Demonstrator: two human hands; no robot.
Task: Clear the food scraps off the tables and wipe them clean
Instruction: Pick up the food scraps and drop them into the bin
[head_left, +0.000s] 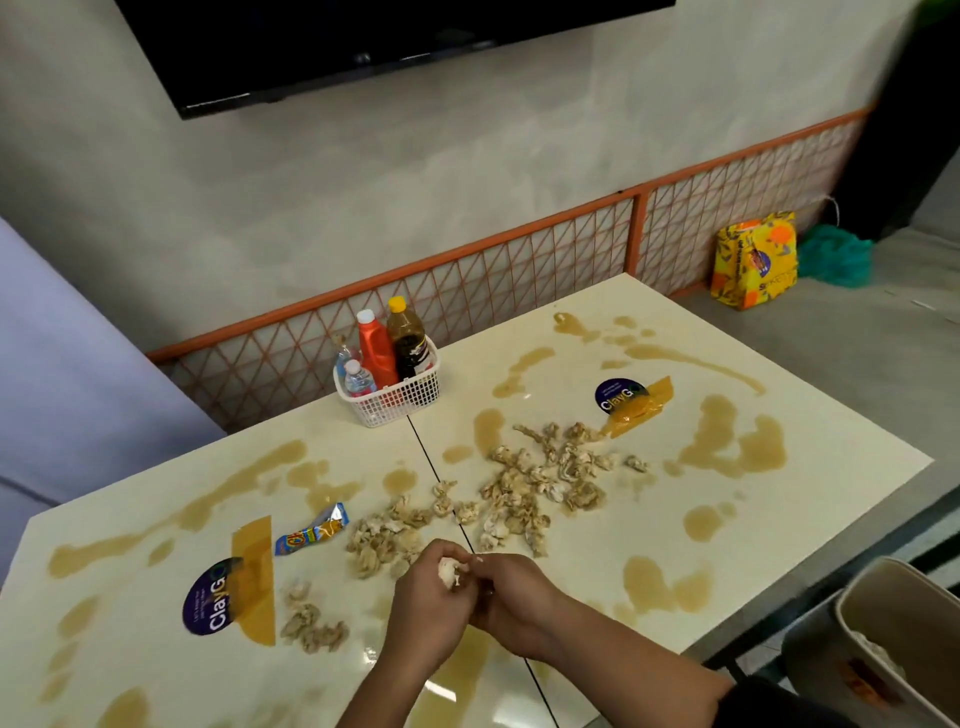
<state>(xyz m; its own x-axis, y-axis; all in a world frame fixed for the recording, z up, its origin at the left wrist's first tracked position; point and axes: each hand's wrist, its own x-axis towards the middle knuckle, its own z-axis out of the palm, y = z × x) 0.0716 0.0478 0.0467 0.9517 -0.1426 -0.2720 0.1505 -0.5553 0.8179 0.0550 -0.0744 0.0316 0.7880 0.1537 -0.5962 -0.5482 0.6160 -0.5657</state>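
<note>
Pinching pale scrap (450, 569) between curled fingers (439, 551) of left hand (426, 608) and right hand (519, 603). Risk: crumbs dropping into brown spill (467, 660) beneath fingers, smearing desk (649, 519) en route to bin (904, 608).

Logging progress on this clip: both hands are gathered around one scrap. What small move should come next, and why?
Probably carry the scrap that the left hand and right hand hold to the bin at the right and drop it; many loose scraps and spills lie on the tables, so wiping seems premature.
</note>
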